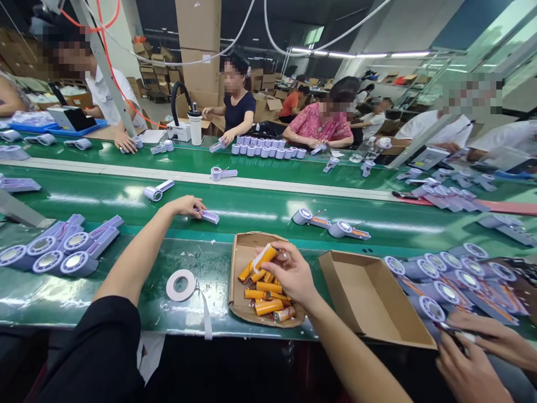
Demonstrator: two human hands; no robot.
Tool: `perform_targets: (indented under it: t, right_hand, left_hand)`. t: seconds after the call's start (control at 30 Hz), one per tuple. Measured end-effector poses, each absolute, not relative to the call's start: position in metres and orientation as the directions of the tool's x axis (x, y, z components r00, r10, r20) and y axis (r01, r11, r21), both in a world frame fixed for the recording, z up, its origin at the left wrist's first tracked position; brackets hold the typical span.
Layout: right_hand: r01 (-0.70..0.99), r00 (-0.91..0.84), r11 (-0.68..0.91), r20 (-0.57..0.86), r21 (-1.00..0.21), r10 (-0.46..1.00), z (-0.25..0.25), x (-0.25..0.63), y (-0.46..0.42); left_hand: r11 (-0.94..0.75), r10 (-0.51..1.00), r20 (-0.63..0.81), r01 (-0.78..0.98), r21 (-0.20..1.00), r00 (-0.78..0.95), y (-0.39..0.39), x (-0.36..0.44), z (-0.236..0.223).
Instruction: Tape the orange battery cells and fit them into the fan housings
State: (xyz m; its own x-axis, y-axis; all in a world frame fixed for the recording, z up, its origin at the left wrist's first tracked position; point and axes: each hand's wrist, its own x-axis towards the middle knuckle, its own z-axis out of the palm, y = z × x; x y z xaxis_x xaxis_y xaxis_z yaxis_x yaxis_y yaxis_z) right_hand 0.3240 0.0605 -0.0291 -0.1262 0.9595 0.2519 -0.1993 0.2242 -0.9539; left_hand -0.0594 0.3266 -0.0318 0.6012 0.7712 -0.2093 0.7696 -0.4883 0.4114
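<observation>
A shallow cardboard tray [237, 296] of orange batteries [268, 307] sits on a green bench [159, 313]. Above the tray, the right hand [293, 271] pinches one orange battery [267, 257] with a white strip [260, 258] along it. Beyond the tray and to its left, the left hand [187, 207] reaches over the green belt [251, 207], its fingers closed on the end of a lilac housing [210, 216]. The two hands are well apart.

Left of the tray lies a tape roll [181, 285], its loose end hanging over the bench edge. Farther left are grouped lilac housings [62, 252]. Just right of the tray is an open box [373, 299]; past it are more housings [444, 274] and a co-worker's hands [474, 352]. Beyond the tray, across the belt, people sit, among them one in a pink top [319, 126].
</observation>
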Motion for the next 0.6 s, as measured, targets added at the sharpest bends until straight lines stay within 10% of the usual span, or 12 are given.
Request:
perform_targets:
  t: [0.27,0.6]
  right_hand:
    - [0.088,-0.338,0.294,0.249,-0.952,0.908,-0.007,0.262,0.206]
    - [0.636,-0.475,0.429,0.113,-0.642,0.873,-0.037,0.22,0.269]
  left_hand:
    - [-0.405,0.869,-0.003,0.715,0.569,0.494,0.334,-0.04,-0.056]
    - [-0.417,0.88,0.049,0.72,0.555,0.472,0.329,-0.02,-0.056]
